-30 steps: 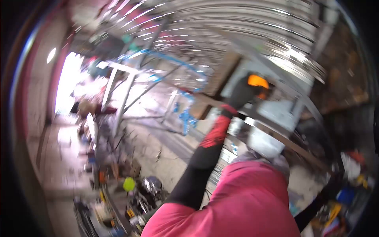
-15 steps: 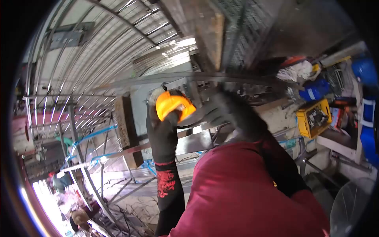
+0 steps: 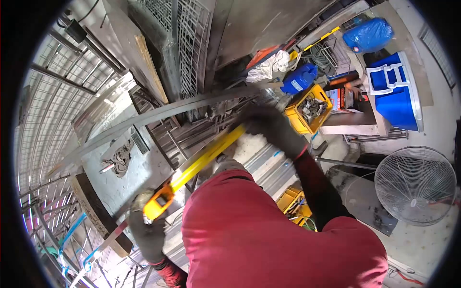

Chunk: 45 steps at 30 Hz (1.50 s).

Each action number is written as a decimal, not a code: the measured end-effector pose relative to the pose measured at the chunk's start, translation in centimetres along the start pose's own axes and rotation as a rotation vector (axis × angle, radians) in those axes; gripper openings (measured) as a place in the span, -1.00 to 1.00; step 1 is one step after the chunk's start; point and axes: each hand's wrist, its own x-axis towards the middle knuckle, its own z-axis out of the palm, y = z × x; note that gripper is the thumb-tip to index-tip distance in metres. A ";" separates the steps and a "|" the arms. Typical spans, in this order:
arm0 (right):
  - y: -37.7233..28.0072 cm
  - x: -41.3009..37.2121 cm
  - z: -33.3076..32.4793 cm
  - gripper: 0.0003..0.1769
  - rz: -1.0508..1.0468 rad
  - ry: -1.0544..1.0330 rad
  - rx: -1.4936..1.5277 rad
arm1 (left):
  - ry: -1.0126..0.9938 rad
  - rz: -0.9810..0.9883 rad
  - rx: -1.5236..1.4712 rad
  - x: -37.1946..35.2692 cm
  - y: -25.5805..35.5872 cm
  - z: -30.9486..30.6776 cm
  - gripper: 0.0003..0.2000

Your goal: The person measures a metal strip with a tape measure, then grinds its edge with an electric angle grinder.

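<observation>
My left hand (image 3: 146, 233), in a dark glove, is closed around an orange tape measure (image 3: 159, 202) at the lower left. Its yellow blade (image 3: 207, 158) runs out up and to the right, blurred. The far end of the blade meets my right hand (image 3: 273, 127), also gloved and smeared by motion; its fingers look pinched on the blade, whose tip is hidden. Beyond the blade, a long flat metal bar (image 3: 185, 106) lies across a grey metal work surface (image 3: 96, 194). On that surface rests a small bundle of cord (image 3: 120, 159).
A yellow crate (image 3: 301, 126) of metal parts stands at right, near a blue jug (image 3: 300, 79) and a blue cooler (image 3: 396, 96). A caged fan (image 3: 414, 185) is at far right. Below my right arm sits another yellow container (image 3: 290, 199). Metal grilles (image 3: 189, 48) lean behind.
My view has swung to the right. The tape measure's yellow blade now shows, pulled out between my hands, which are farther apart. Earlier my right hand was blurred beside the orange case.
</observation>
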 end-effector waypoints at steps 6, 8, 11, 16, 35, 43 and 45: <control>5.1 0.1 -11.5 -0.70 0.280 0.318 0.038 | 0.197 -0.473 -0.305 -8.0 -10.4 -10.8 -0.40; 4.9 0.6 -10.5 -0.69 0.311 0.279 0.036 | 0.126 -0.342 -0.215 -9.0 -10.6 -13.6 -0.45; 6.4 1.6 -10.4 -0.64 0.317 0.182 -0.001 | 0.155 -0.364 -0.013 -10.0 -12.7 -14.9 -0.34; 8.6 2.9 -10.6 -0.61 0.322 0.143 -0.131 | 0.108 -0.311 0.007 -8.4 -11.9 -14.1 -0.49; -1.1 2.9 4.4 -0.47 -0.500 0.215 -0.941 | 0.243 -0.365 -0.241 -9.1 -16.3 -13.3 -0.56; -2.0 4.2 19.0 -0.56 -0.697 -0.565 -0.696 | 0.331 -0.369 -0.404 -9.6 -17.3 -12.4 -0.48; -2.0 4.5 20.5 -0.78 -0.834 -0.429 -0.603 | 0.331 -0.361 -0.329 -9.3 -16.8 -12.5 -0.48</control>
